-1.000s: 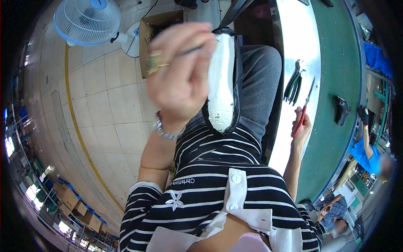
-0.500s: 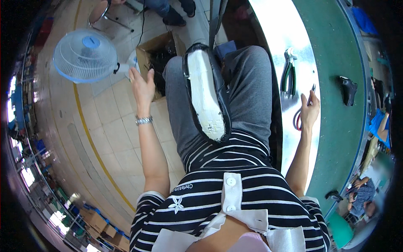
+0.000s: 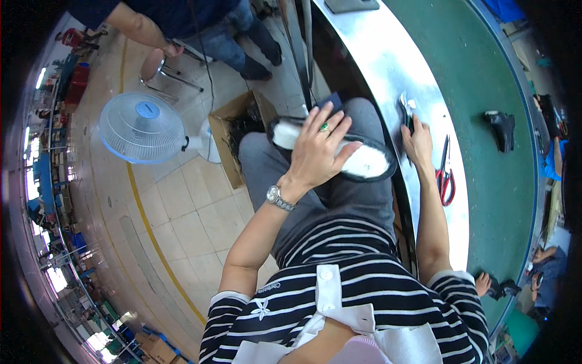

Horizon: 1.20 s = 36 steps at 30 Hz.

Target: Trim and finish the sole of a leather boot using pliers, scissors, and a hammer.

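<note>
Across my thighs lies a black shoe upper (image 3: pixel 380 176) with a white bottom facing up. My left hand (image 3: pixel 315 148), wearing a green ring and a wristwatch, rests over its middle with fingers stretched and spread, hiding part of the white bottom. On the shiny metal bench top (image 3: pixel 424 79) at my right, my right hand (image 3: pixel 419 142) closes around the handles of metal-headed pliers (image 3: pixel 406 108). The hand covers most of the handles. Beside it lie red-handled scissors (image 3: pixel 446 182), blades pointing away from me.
A green conveyor belt (image 3: pixel 479 115) runs beyond the bench, carrying a black shoe (image 3: pixel 501 128). To my left stand a fan (image 3: pixel 142 127) and a cardboard box (image 3: pixel 225 151) with black scraps. Ahead, another person (image 3: pixel 224 36) stands by a round stool (image 3: pixel 153 70).
The shoe turned from lengthwise to crosswise on my lap. My left hand came from beside the box onto it. My right hand left the scissors and took the pliers.
</note>
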Tool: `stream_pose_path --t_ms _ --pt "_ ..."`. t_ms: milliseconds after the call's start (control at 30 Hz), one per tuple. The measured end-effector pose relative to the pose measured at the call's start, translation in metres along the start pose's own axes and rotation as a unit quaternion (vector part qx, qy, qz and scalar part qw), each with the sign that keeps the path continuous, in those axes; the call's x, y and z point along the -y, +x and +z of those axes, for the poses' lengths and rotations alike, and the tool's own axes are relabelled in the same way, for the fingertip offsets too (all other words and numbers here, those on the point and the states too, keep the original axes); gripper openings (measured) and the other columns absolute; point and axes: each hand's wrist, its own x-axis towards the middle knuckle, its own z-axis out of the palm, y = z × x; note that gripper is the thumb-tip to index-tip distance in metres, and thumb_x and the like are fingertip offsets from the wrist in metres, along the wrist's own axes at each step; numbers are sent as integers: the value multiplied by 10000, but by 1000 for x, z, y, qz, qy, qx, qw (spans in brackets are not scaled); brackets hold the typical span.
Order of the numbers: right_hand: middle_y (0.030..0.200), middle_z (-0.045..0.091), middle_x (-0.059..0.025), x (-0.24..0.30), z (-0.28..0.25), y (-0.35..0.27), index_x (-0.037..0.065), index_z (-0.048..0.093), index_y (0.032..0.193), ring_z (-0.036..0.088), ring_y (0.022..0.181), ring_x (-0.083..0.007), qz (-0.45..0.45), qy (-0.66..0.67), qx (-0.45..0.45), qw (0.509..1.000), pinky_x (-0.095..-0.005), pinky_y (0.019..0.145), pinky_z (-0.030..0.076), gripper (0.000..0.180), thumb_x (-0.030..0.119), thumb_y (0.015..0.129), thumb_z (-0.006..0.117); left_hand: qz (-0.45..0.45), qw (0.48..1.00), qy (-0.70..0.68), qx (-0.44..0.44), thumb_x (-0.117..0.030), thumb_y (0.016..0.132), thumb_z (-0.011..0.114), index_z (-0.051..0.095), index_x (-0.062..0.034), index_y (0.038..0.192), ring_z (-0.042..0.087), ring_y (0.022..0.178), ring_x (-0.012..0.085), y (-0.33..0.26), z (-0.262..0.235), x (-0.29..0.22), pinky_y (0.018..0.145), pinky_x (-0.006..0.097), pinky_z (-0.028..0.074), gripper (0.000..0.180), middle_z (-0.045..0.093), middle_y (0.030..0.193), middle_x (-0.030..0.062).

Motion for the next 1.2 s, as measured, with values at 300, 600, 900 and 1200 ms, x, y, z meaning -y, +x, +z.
stream_pose_path --t_ms 300,600,900,1200 --pt "845 614 -18 17 -68 -50 45 561 1126 573 791 -100 222 516 160 812 -241 767 437 297 253 923 619 -94 978 -157 99 -354 909 610 614 -19 1237 622 1007 331 73 -20 64 896 386 469 469 650 1124 187" --pt "844 645 -40 73 -121 -26 3 376 1417 574 781 -120 45 416 263 869 -255 761 431 537 181 945 563 -209 977 23 -43 -312 979 460 609 -46 830 642 745 407 92 4 56 662 491 514 339 651 755 218" --pt "1082 642 -94 137 -143 25 90 241 1509 570 939 -127 -78 210 415 882 -279 853 464 632 117 955 545 -145 983 -106 47 -418 741 771 416 108 1342 606 1032 398 53 -15 36 896 414 482 874 618 1108 290" --pt "717 526 -42 130 -120 9 97 250 1490 562 587 -137 -133 200 409 880 -306 553 510 601 112 963 538 -157 987 10 -16 -130 622 845 330 44 1414 476 1216 367 24 14 -11 1071 439 333 960 528 1294 214"
